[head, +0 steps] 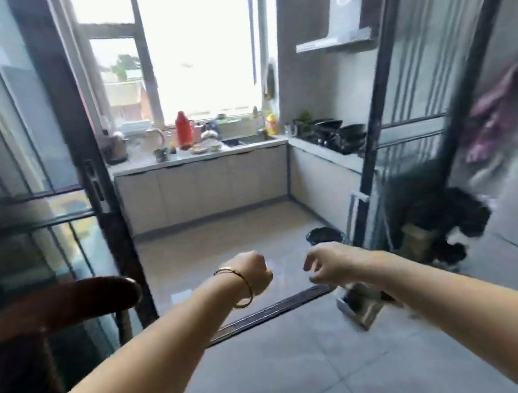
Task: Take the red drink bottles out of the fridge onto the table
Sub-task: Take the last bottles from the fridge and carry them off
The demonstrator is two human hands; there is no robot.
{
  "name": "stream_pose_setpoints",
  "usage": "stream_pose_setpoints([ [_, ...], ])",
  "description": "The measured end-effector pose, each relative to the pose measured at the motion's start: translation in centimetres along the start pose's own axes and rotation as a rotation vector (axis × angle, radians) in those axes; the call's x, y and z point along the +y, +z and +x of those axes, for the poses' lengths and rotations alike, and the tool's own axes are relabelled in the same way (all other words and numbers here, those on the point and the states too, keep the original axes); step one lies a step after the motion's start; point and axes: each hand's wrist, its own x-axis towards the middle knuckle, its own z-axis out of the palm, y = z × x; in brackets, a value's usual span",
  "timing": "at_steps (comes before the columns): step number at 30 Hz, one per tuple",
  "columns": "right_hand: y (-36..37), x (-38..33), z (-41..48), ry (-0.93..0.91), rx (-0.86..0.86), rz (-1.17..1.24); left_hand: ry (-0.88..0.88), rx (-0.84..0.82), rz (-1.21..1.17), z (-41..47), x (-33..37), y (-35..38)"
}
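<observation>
My left grip (254, 273) is clenched empty, my right grip (323, 267) hangs released; red drink bottles unseen, probably slick, so I'd clasp mid-body

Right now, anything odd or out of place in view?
A shiny silver box-like object lies tilted on the grey floor tiles, just past the dark sliding-door track. It is too blurred to identify. Nothing looks spilled.

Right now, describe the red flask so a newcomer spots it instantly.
Find the bright window at the back; a counter runs below it. The flask stands upright on it, left of the sink. It is the only tall red thing there.
</observation>
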Motion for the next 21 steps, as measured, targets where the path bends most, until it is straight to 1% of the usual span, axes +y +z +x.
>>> stream_pose_setpoints([
  [4, -5.7, 10.4, -0.6, 0.106, 0.09, -0.005, 0.143, 0.004, 0.105, 7.2, 10.5, 0.2],
  [10, -15.1, 29.4, 0.0, 0.334, 0.226, 0.011, 0.351, -0.034, 0.094, 20.3, 30.2, 0.6],
  [14, -19.5, 39.7, 0.5, 0.481, 0.296, 0.006, 0.478, -0.016, 0.168, 27.1, 40.0, 1.3],
  [21, -26.0, 53.8, 2.4, 0.684, 0.419, -0.034, 0.718, 0.032, 0.176, 38.7, 54.2, 2.6],
])
